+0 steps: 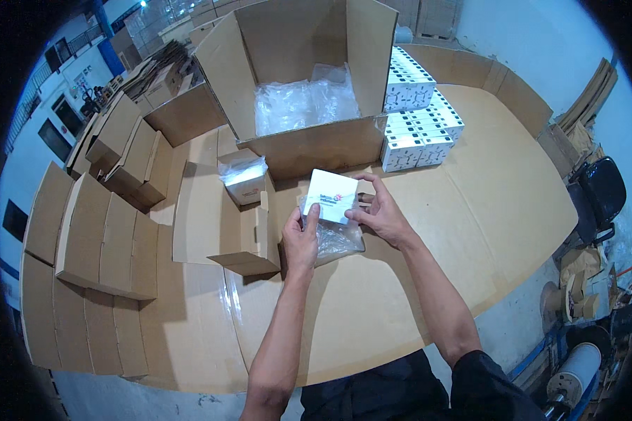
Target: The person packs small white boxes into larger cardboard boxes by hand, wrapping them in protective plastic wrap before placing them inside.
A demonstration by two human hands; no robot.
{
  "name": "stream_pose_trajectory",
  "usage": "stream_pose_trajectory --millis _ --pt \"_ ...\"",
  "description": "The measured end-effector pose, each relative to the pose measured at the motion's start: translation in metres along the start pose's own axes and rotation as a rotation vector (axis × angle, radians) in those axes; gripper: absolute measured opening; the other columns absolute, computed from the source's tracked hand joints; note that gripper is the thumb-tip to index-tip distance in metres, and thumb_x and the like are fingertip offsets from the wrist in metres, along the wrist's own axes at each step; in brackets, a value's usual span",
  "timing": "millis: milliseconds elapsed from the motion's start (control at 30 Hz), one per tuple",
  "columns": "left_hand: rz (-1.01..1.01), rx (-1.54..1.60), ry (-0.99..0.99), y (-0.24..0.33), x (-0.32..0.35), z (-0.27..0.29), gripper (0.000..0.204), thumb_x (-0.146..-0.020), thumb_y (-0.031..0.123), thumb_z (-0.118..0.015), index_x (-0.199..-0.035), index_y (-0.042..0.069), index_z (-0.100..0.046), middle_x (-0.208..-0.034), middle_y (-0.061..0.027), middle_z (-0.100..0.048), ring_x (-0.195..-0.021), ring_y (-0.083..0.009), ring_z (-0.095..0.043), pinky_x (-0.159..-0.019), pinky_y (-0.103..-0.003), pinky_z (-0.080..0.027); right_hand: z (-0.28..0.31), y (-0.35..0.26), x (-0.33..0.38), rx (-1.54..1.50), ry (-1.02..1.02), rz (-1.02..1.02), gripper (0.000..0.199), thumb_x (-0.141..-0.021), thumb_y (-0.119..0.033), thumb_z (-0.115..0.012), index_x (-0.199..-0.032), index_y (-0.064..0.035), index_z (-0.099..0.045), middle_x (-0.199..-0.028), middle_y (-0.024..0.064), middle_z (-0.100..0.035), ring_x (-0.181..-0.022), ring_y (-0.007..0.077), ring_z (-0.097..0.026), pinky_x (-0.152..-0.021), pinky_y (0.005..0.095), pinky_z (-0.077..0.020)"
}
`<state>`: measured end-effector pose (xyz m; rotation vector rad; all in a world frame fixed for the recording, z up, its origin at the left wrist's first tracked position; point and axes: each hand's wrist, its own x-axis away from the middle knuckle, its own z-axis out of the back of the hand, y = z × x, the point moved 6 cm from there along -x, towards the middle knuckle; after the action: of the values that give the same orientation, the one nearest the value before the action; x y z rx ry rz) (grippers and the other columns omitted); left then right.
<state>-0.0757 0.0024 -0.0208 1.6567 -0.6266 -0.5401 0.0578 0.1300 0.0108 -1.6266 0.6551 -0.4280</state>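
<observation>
Inside open carton [309, 151], clear bags [302, 104]

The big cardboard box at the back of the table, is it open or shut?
Open: the big cardboard box has its flaps standing up, and clear plastic bags show inside.

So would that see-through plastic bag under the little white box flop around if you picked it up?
Probably yes. The clear bag lies crinkled and slumped on the cardboard, so it looks thin and floppy. It likely weighs almost nothing. Its shiny film may feel slippery between the left hand and right hand holding the white box.
</observation>
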Motion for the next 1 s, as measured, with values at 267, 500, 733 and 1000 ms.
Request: stream_pose_trajectory --millis 267,500,733,1000 --pt "0.060 -0.067 0.017 -0.005 -0.001 0.004 0.045 -0.108 0.037 -0.050 -0.123 0.000 -0.069 -0.096 -0.0048 -0.071 -0.088 -0.0107 -0.061 -0.080 -0.030 -0.050 0.005 -0.004 0.001 0.070 -0.024 -0.034 0.059 -0.091 -0.002 -0.073 -0.138 -0.0109 -0.039 -0.106 0.0171 -0.072 -0.084 0.0131 -0.068 -0.061 0.0243 -0.0539" --pt "-0.038 -0.181 0.018 0.005 -0.001 0.004 0.044 -0.108 0.036 -0.050 -0.132 0.003 -0.067 -0.110 -0.0100 -0.074 -0.100 -0.0150 -0.065 -0.090 -0.033 -0.051 0.013 -0.003 0.001 0.078 -0.005 -0.055 0.052 -0.091 0.001 -0.071 -0.135 -0.0083 -0.045 -0.103 0.0140 -0.072 -0.092 0.0138 -0.069 -0.079 0.0268 -0.0567" --pt "-0.075 -0.185 0.001 0.010 0.001 0.000 0.043 -0.109 0.035 -0.048 -0.134 0.005 -0.066 -0.123 -0.0110 -0.071 -0.113 -0.0160 -0.062 -0.101 -0.032 -0.047 0.015 -0.006 -0.001 0.134 0.002 0.068 0.026 -0.091 -0.001 -0.072 -0.115 0.0012 -0.064 -0.101 0.0104 -0.072 -0.089 0.0130 -0.068 -0.081 0.0276 -0.0564" --pt "-0.087 -0.058 -0.033 0.018 0.004 -0.004 0.045 -0.110 0.037 -0.046 -0.137 0.005 -0.064 -0.121 -0.0112 -0.071 -0.114 -0.0157 -0.061 -0.104 -0.031 -0.044 0.019 -0.014 0.003 0.234 0.061 0.103 0.012 -0.092 -0.006 -0.074 -0.100 0.0039 -0.075 -0.095 0.0115 -0.076 -0.088 0.0139 -0.069 -0.082 0.0293 -0.0569"
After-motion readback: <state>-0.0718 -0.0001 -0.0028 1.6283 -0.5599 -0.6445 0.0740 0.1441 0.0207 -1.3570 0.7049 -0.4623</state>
